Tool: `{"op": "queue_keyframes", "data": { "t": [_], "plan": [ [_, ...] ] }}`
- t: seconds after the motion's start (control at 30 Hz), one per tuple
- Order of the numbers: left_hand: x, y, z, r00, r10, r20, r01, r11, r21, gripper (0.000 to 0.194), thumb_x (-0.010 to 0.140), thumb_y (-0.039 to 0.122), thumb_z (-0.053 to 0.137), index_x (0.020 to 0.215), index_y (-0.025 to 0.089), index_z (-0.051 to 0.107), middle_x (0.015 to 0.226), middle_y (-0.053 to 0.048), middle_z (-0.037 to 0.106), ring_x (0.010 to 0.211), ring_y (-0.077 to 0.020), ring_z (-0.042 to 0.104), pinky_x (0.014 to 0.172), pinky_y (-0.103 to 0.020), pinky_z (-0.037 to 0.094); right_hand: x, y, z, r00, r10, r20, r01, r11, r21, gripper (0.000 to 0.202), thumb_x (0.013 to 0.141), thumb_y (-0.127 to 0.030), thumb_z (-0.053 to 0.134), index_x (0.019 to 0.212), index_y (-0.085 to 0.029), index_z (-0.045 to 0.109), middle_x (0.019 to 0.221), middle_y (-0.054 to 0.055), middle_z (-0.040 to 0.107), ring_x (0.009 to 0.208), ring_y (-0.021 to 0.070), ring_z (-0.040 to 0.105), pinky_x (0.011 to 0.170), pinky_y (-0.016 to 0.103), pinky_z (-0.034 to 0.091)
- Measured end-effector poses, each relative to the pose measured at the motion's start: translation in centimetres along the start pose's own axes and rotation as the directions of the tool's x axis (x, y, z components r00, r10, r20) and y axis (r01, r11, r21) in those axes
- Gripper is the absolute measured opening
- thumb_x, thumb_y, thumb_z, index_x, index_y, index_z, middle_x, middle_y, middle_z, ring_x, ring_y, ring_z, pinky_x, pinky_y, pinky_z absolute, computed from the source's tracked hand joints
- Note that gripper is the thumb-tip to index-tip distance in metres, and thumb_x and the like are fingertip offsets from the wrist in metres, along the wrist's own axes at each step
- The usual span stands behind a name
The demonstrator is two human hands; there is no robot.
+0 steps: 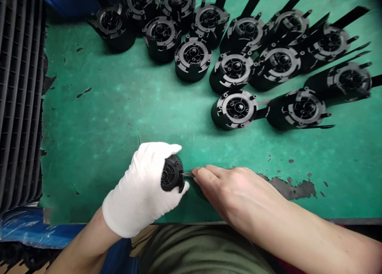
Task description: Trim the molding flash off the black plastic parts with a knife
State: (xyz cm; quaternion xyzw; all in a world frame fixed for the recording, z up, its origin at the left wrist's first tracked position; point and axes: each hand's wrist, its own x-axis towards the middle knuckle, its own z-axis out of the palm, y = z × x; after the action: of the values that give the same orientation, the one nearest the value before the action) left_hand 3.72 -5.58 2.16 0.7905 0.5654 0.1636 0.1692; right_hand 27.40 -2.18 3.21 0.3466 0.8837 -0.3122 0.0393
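Observation:
Near the front edge of the green work surface, my left hand (pixel 146 186) in a white glove is wrapped round a round black plastic housing (pixel 172 172). Ribs and a ring show on the housing's upper face; its far side is hidden in the palm. My bare right hand (pixel 223 184) is closed, pinching a small thin metal blade (pixel 188 174) between thumb and fingers. The blade's tip reaches the right rim of the housing. How much of the blade lies inside the fingers is hidden.
Several similar black housings (pixel 193 57) stand across the back and right of the green mat (pixel 104 119), some with long upright tabs. A black slatted crate (pixel 20 87) borders the left side. Blue plastic (pixel 36 230) lies below the front left edge.

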Motion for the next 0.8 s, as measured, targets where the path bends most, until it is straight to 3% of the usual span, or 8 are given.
{"op": "queue_keyframes", "data": {
  "t": [0.23,0.4,0.5,0.63,0.8],
  "plan": [
    [0.2,0.1,0.0,1.0,0.003,-0.01,-0.003,1.0,-0.007,0.063,0.085,0.027,0.078,0.139,0.019,0.047,0.125,-0.015,0.065,0.119,-0.0349,0.066,0.105,-0.051,0.058,0.6,0.1,-0.4,0.996,0.039,0.082,-0.049,0.991,0.122,0.025,0.1,-0.013,0.057,0.083,-0.025,0.043,0.068,-0.006,0.051,0.047,0.0101,0.026,0.05,0.035,0.013],
    [0.1,0.1,0.0,1.0,-0.014,-0.013,0.014,1.0,-0.015,0.061,0.084,0.028,0.078,0.138,0.017,0.05,0.123,-0.014,0.065,0.119,-0.0332,0.067,0.106,-0.048,0.058,0.9,0.9,-0.9,0.992,-0.023,0.123,0.002,0.987,0.162,0.015,0.106,-0.015,0.054,0.092,-0.023,0.056,0.078,-0.002,0.062,0.059,0.0121,0.05,0.055,0.03,0.026],
    [0.0,0.0,0.0,1.0,-0.015,-0.007,0.014,1.0,-0.015,0.061,0.084,0.028,0.079,0.137,0.017,0.052,0.123,-0.014,0.065,0.119,-0.0329,0.067,0.106,-0.048,0.057,0.6,1.4,-0.7,0.996,-0.085,-0.011,0.085,0.986,0.142,0.013,0.108,-0.015,0.051,0.102,-0.019,0.062,0.087,0.002,0.065,0.071,0.0147,0.058,0.062,0.029,0.035],
    [-0.1,-0.1,0.0,1.0,-0.002,-0.014,0.001,1.0,-0.015,0.062,0.084,0.029,0.08,0.137,0.016,0.052,0.123,-0.014,0.065,0.119,-0.0332,0.067,0.107,-0.048,0.057,-0.2,1.0,0.2,0.956,-0.197,-0.216,0.193,0.98,-0.037,0.017,0.107,-0.01,0.049,0.108,-0.013,0.065,0.085,0.002,0.061,0.068,0.0164,0.054,0.063,0.032,0.038],
    [-0.1,-0.1,0.1,1.0,0.009,-0.018,-0.009,1.0,-0.009,0.059,0.083,0.026,0.079,0.136,0.017,0.052,0.123,-0.014,0.066,0.119,-0.0329,0.067,0.107,-0.048,0.057,-0.6,-0.4,1.0,0.91,-0.295,-0.29,0.221,0.94,-0.26,0.027,0.1,-0.004,0.044,0.111,-0.008,0.069,0.08,0.003,0.059,0.067,0.0195,0.053,0.06,0.034,0.041]
  ]
}}
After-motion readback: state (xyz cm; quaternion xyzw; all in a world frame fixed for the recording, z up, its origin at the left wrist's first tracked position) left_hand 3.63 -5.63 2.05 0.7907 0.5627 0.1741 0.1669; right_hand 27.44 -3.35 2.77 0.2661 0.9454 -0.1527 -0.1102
